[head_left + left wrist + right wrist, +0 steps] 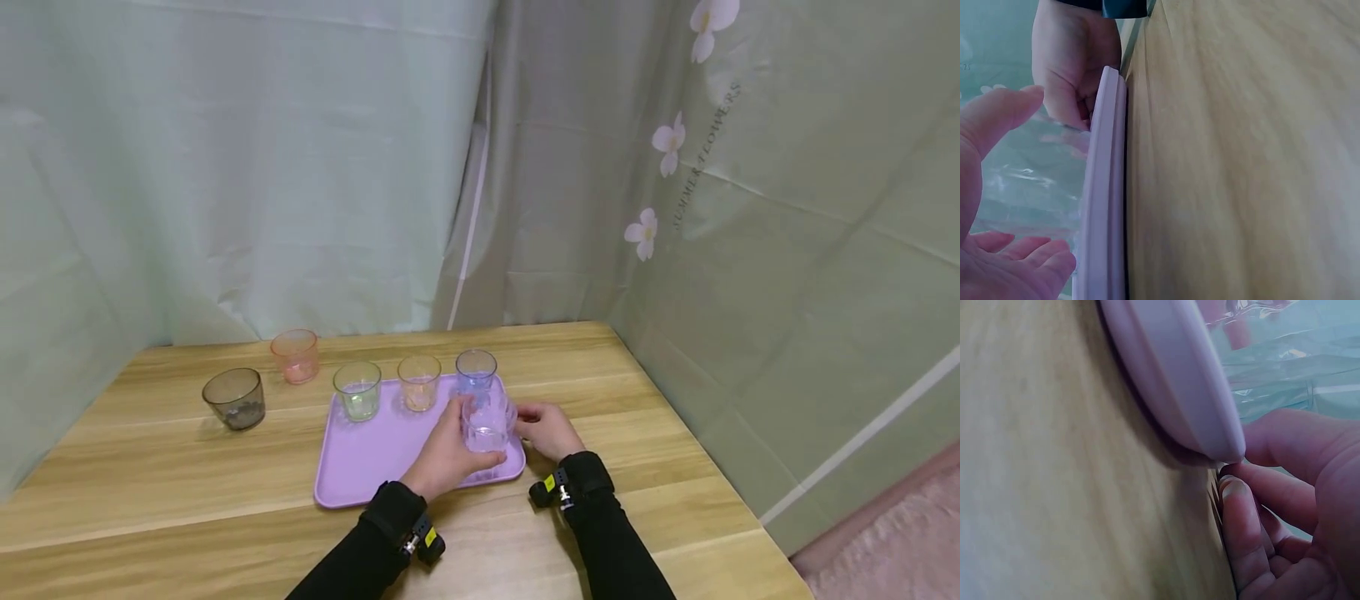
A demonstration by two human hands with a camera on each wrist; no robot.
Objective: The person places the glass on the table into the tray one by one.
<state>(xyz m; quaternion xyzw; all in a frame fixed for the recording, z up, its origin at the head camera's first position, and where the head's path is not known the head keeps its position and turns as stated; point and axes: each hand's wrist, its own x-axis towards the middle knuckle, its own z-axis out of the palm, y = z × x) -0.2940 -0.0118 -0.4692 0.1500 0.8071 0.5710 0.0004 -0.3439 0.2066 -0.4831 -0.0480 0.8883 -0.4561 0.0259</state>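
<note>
Smoky cup [234, 402]: stood upright on the desk [187, 517], off the tray; little risk, being well apart from both hands.
Pink cup [296, 358]: placed behind and to the right of it, near the far edge; if pushed backward, it could be tipped over that edge.
Purple tray [360, 462]: laid flat beneath the work, its left half carrying little; if its rim were pressed or tugged on the right, everything stood on it could be jolted.
Green cup [357, 392]: set at the tray's far left corner; a knock could be caused by a sudden slide of the tray.
Amber cup [419, 385]: kept near the far rim; a topple over that rim could be caused by the same jolt.
Left grip [442, 454]: closed around the clear cup, thumb to the near side; a slip could be caused by smooth walls.
Blue cup [476, 375]: partly hidden directly behind the clear cup; it could be struck if the held cup were moved away from the body.
Clear cup [487, 427]: held over the tray's right part; whether its base is touching cannot be told.
Right grip [551, 429]: fingers curled beside the tray's right rim; whether anything is held cannot be told. The rim could be caught by them.
</note>
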